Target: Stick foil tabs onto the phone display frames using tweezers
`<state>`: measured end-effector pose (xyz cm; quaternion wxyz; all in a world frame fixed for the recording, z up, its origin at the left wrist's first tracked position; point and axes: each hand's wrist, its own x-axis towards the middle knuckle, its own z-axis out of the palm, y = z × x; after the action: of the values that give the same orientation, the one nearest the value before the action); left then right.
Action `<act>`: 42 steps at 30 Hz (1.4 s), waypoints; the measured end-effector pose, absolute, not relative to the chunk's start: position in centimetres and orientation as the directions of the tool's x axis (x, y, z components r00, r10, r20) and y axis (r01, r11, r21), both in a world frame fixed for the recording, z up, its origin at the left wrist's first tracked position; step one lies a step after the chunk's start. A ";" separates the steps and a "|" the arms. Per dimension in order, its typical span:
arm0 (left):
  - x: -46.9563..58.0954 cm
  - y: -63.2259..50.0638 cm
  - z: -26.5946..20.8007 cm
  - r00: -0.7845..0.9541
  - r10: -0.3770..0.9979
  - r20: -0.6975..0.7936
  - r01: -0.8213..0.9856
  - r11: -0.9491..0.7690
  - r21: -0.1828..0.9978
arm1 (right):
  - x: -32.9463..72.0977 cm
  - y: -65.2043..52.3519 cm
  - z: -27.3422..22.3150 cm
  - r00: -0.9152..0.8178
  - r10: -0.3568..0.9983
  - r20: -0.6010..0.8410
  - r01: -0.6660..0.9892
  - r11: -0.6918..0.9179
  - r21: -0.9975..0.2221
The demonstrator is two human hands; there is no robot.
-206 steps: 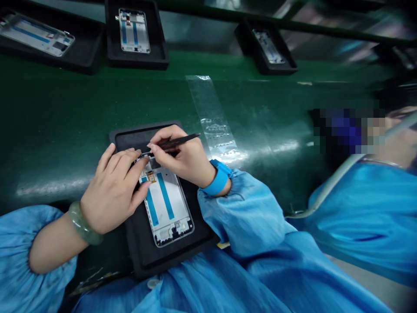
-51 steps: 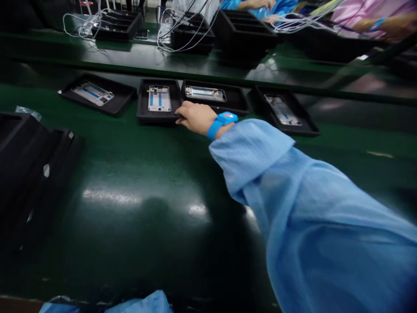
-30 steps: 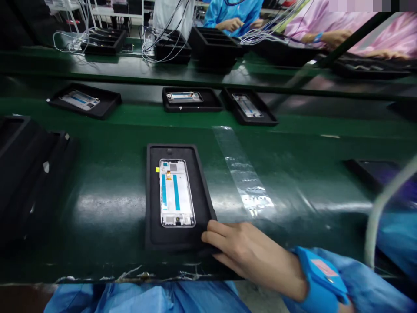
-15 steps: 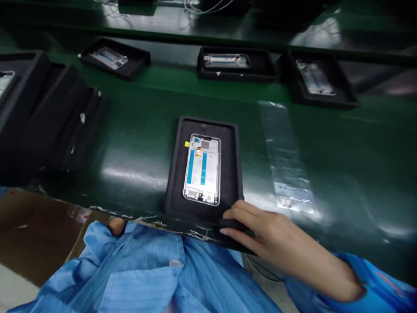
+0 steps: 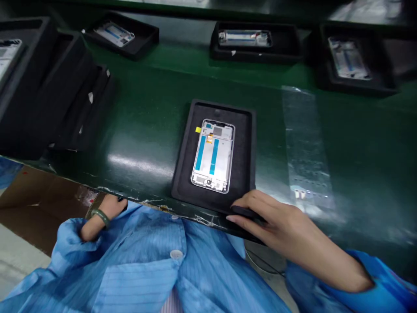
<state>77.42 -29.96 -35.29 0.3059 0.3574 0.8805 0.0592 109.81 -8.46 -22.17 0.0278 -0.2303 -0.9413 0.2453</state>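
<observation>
In front of me a black foam tray (image 5: 183, 184) lies on the green table, its near edge along the table's front edge. In it rests a silver phone frame (image 5: 223, 158) with blue strips and a yellow tab. My right hand (image 5: 280, 221) is closed at the tray's near right corner, thumb below and fingers above a black part that looks like the tray's wall. Down by my lap, left of the blue jacket, my left hand (image 5: 112, 206) wears a green bangle. Its fingers are partly hidden, and something small and dark shows at them.
At the left stands a stack of black trays (image 5: 42, 100). Behind lie further trays with phone parts: one back left (image 5: 140, 39), one back middle (image 5: 286, 41), one back right (image 5: 381, 74). A clear plastic strip (image 5: 304, 130) lies right of the near tray. A cardboard box (image 5: 42, 195) stands below left.
The view has shifted, so the tabletop sits higher in the picture. My left hand has come further into sight at the lap. My right hand stays at the tray's corner.
</observation>
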 end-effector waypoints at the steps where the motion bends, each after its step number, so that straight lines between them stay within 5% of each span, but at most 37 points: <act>1: 77.6 -30.4 -35.5 -0.518 0.665 -0.538 0.593 0.732 0.335 | 109.8 -8.5 -22.3 -0.892 0.449 -0.047 0.415 0.775 -0.476; 9: 77.6 -32.0 -38.9 -0.444 0.580 -0.683 0.455 0.802 0.385 | 110.0 -8.8 -23.0 -0.890 0.454 0.047 0.373 0.783 -0.498; 18: 75.9 -34.5 -38.8 -0.307 0.541 -0.783 0.087 0.835 0.543 | 110.0 -9.0 -23.7 -0.875 0.466 0.133 0.344 0.790 -0.507; 26: 76.4 -35.7 -40.7 -0.184 0.473 -0.862 -0.177 0.846 0.502 | 109.9 -9.0 -23.8 -0.860 0.481 0.170 0.344 0.793 -0.503; 36: 75.5 -34.7 -39.2 -0.252 0.592 -0.766 0.043 0.797 0.602 | 109.5 -9.0 -24.1 -0.855 0.472 0.216 0.331 0.816 -0.475; 42: 75.4 -34.0 -40.4 -0.377 0.584 -0.718 0.249 0.811 0.529 | 109.5 -8.9 -24.1 -0.858 0.454 0.240 0.315 0.834 -0.452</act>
<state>75.39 -33.97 -40.40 0.4955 0.2565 0.8125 0.1691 109.48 -8.90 -24.07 0.1714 -0.2040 -0.9423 0.2029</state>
